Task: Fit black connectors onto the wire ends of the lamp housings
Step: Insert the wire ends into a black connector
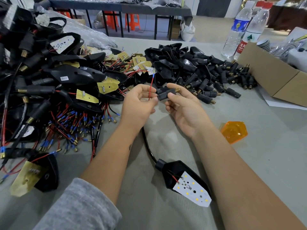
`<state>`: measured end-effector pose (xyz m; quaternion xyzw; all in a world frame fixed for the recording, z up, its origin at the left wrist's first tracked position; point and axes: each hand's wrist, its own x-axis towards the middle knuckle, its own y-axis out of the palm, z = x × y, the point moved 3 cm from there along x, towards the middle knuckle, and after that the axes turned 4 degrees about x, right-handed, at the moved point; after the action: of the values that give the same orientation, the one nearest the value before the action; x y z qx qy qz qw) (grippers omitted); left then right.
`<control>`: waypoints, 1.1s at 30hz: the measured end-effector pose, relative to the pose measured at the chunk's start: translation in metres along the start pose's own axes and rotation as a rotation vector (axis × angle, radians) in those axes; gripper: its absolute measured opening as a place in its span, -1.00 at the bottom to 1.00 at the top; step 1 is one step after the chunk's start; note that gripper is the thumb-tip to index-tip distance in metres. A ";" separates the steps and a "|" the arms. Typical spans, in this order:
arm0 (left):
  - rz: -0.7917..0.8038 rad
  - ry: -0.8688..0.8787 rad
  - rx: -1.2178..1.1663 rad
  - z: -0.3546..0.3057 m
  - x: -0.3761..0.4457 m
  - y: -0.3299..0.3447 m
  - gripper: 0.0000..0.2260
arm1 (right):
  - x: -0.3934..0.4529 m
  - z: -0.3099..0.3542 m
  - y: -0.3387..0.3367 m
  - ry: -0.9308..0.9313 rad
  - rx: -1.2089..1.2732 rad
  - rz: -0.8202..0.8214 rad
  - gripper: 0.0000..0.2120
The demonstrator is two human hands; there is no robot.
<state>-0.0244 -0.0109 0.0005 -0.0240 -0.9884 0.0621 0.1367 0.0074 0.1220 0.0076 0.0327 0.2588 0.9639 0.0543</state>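
My left hand (139, 103) pinches a thin red wire (151, 87) whose blue-sleeved tip points upward. Close beside it, my right hand (184, 107) holds a black connector (164, 93) with a brass threaded end pointing right. The wire's black cable (147, 143) runs down between my forearms to a black lamp housing (174, 171) lying on the table, with a white LED board (192, 190) in it. The wire's lower end sits right at the connector's left opening; whether it is inside cannot be told.
A heap of wired lamp housings (54, 83) fills the left side. Loose black connectors (221, 80) and empty shells (174, 60) lie at the back centre. An orange lens (234, 131), a cardboard box (274, 77) and water bottles (237, 29) stand to the right.
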 end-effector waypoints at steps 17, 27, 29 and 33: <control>-0.048 -0.127 -0.152 -0.001 0.002 -0.001 -0.80 | -0.001 0.004 -0.001 -0.072 0.003 0.021 -0.69; -0.062 -0.231 -0.412 -0.002 0.004 0.005 -0.75 | -0.001 -0.001 0.004 -0.033 -0.007 0.044 -0.78; -0.057 -0.225 -0.420 -0.002 0.004 0.007 -0.75 | -0.001 -0.001 0.004 -0.027 0.012 0.033 -0.84; -0.037 -0.217 -0.382 -0.001 0.004 0.009 -0.75 | 0.001 -0.002 0.005 0.055 0.086 0.019 -0.70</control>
<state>-0.0279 -0.0015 0.0009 -0.0244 -0.9913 -0.1268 0.0238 0.0059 0.1169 0.0085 0.0110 0.3009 0.9529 0.0368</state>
